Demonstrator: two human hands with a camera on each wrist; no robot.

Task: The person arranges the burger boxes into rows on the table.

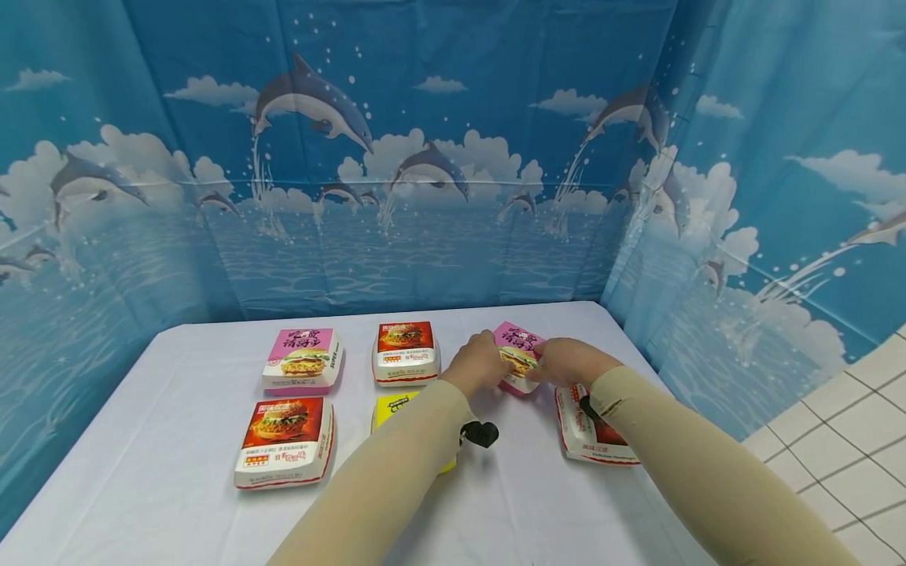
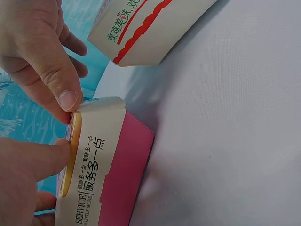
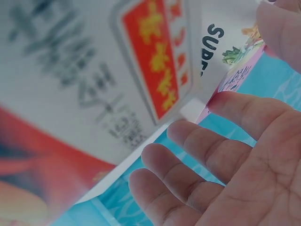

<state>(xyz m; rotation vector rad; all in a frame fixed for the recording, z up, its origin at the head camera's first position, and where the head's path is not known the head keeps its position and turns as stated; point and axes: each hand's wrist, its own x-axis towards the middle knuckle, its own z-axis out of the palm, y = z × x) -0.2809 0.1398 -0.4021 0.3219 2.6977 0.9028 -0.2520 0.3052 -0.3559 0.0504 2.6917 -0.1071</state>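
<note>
At the right rear of the table, a pink-and-white burger box (image 1: 519,336) sits slightly turned, between both hands. My left hand (image 1: 480,363) touches its left side; in the left wrist view the thumb and a fingertip rest at a top corner of the box (image 2: 124,169). From the right, my right hand (image 1: 572,362) touches the other side with its fingertips. In the right wrist view the index finger meets the pink box's edge, while the other fingers (image 3: 183,183) extend fairly straight beside a red-and-white burger box (image 3: 70,84). Neither hand wraps round the pink box.
Under the right forearm lies a red-and-white box (image 1: 591,450). A yellow box (image 1: 392,405) is partly hidden by the left forearm. Further left stand another pink box (image 1: 300,358) and red-and-white boxes (image 1: 283,444), (image 1: 406,354). A dolphin-print curtain (image 1: 425,236) borders the white table (image 1: 177,409).
</note>
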